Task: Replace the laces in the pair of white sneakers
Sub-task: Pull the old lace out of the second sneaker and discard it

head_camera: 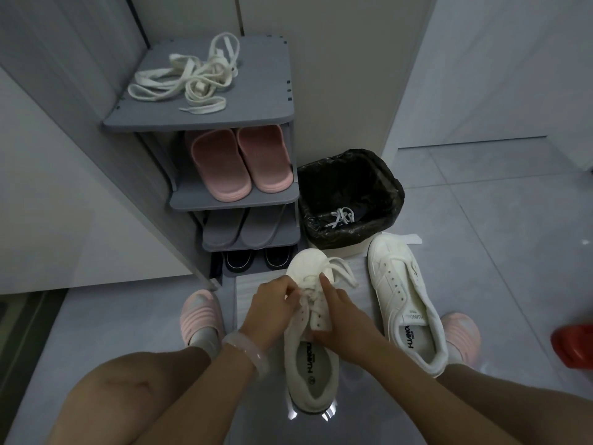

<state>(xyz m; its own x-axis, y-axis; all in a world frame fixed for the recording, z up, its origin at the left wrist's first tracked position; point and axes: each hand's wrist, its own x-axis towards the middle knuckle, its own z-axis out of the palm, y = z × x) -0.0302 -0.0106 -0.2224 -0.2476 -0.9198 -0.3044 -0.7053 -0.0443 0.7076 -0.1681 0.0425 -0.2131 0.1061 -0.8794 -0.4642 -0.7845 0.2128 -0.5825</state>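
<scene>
A white sneaker point(313, 358) lies on the floor between my knees, toe pointing away. My left hand point(272, 306) pinches its lace point(340, 269) over the eyelets. My right hand point(337, 313) holds the right eyelet flap, with the index finger stretched along the tongue. The lace is threaded only near the toe, and its loose ends trail to the right. The second white sneaker point(404, 303) lies to the right with a lace only at its lowest eyelets. A heap of cream laces point(189, 75) sits on top of the grey shoe rack point(256, 114).
The rack holds pink slippers point(237, 162), grey slippers and dark shoes on lower shelves. A bin with a black liner point(349, 197) beside it contains a discarded lace point(341, 217). My feet wear pink slippers. A red object point(574, 346) lies at the right edge.
</scene>
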